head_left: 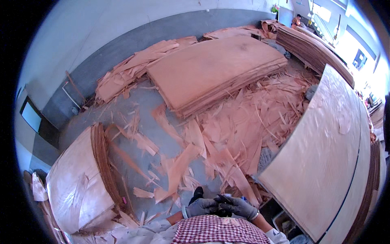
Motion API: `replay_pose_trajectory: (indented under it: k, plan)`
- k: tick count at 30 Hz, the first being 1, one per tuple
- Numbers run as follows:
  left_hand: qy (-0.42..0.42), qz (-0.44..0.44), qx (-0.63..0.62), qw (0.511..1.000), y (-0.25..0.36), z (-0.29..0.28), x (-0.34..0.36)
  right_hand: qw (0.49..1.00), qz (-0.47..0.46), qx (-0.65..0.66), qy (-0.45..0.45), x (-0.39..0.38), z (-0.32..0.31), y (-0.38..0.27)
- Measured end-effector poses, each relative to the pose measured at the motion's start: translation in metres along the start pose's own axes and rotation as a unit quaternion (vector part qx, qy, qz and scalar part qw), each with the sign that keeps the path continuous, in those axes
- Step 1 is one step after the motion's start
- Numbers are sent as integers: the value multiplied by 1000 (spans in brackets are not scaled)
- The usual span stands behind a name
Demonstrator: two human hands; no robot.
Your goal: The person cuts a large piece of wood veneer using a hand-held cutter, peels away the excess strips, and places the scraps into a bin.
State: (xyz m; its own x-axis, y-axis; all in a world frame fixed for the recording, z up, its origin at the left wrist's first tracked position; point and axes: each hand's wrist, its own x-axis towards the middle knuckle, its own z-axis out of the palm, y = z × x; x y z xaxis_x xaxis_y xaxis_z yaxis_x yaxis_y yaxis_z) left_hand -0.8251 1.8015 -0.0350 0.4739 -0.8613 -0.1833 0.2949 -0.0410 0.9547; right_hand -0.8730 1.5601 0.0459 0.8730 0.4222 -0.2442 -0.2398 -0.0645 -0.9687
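Note:
My left hand [200,208] and my right hand [239,207], both in dark grey gloves, come together in front of my waist at the bottom of the view. Their fingers curl in around a small black thing [222,200] that I cannot make out. A wristband [185,212] circles my left wrist. Below the hands lies the red and white checked cloth of my apron [215,229]. One dark shoe [197,192] shows just beyond my left hand. To the right of my hands, a large pale veneer sheet [315,150] lies on a raised stack.
Torn veneer strips [239,122] litter the floor ahead. Beyond them stands a wide veneer stack [219,65], with loose sheets [142,61] along the wall. Another stack [77,183] is at the left. A tall pile [313,49] stands far right, near another person [297,20].

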Motion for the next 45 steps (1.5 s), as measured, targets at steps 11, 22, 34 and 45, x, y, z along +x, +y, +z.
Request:
replay_pose_trajectory:
  k: [11,22,34,45]
  plan:
    - [240,15,526,815,149,-272,35,985,76,-133,78,117,-105,-40]
    - [473,-73,629,613,177,-493,133,868,175,-280,372,113,-344,-12]
    - [-99,150,451,874,266,-285,523,938,-185,-179,233,297,-460,-94]
    - [-194,82,359,909,339,-255,797,912,-12,-54,407,251,-616,-123]
